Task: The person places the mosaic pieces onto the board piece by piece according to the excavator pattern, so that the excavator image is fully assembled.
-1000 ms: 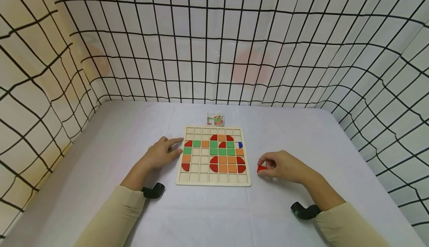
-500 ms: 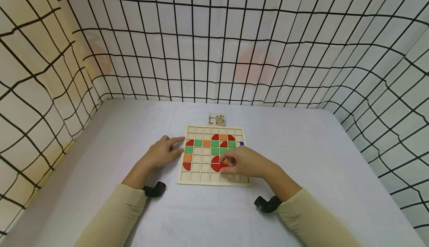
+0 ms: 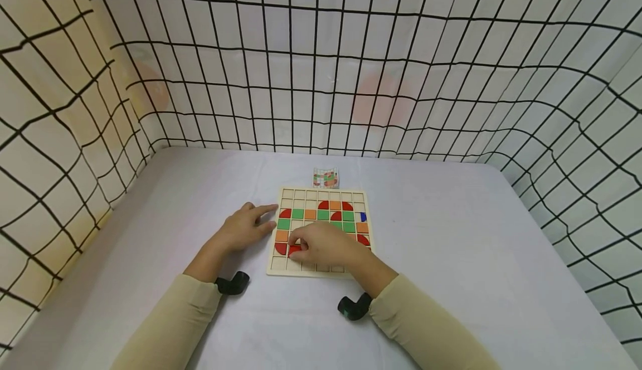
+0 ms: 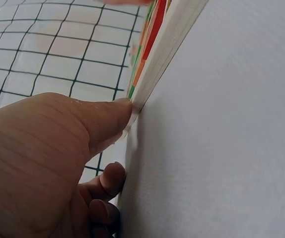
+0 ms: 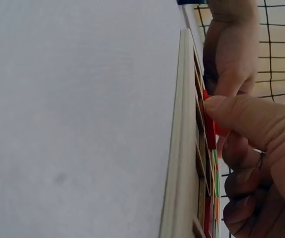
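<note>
My right hand (image 3: 323, 243) pinches a red tile (image 5: 210, 130) between thumb and fingers. It is close over the lower left part of a square wooden grid board (image 3: 308, 273), beside a red curved-edge tile (image 3: 281, 249). How far the pinched tile sits in its cell I cannot tell. Against the board's left edge rest the thumb and index fingertip of my left hand (image 3: 243, 228), its fingers loosely extended. Green, orange and red tiles fill several cells, and a small blue piece (image 3: 363, 217) lies near the right edge. My right hand hides some middle cells.
A small card (image 3: 326, 178) with a coloured grid pattern lies just behind the board. White cloth (image 3: 451, 230) covers the table. Black netting (image 3: 321, 58) rises at the back and both sides. Black bent devices (image 3: 233, 283) sit at both wrists.
My right hand has carried the red tile leftward, from the table right of the board, across it to the lower left cells. The left hand stays at the left edge.
</note>
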Available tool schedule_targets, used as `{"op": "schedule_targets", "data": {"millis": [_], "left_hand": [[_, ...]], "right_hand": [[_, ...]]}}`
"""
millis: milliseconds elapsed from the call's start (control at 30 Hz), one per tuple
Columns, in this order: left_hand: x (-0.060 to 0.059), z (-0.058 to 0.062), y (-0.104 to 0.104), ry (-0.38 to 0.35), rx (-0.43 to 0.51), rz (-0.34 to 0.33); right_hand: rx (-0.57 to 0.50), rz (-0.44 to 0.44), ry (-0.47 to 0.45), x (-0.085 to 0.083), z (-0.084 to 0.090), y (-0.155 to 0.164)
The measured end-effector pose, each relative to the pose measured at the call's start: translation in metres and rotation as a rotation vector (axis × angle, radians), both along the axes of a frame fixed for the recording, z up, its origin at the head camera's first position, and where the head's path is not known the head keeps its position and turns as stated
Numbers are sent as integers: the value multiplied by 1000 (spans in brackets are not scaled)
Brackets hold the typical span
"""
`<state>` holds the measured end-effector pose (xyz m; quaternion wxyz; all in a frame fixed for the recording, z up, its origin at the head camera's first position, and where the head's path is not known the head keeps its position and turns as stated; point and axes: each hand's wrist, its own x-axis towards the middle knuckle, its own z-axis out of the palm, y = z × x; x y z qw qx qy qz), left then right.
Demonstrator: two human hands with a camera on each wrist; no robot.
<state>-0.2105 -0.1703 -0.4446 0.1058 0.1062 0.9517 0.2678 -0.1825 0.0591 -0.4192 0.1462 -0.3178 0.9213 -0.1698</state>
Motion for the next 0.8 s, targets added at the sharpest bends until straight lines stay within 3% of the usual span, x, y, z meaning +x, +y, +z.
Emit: {"op": "schedule_targets", "data": {"millis": [267,567,800], "left_hand": [[-1,-2,2,-5,8,-5],[-1,-3,4,-9,1,2],[2,-3,5,-44,23,35]], "right_hand": [[-23,-73,-15,-2,-3,3],[-19,-89,-9,-1,-4,7],[-18,-143,41,-4,5,52]]}}
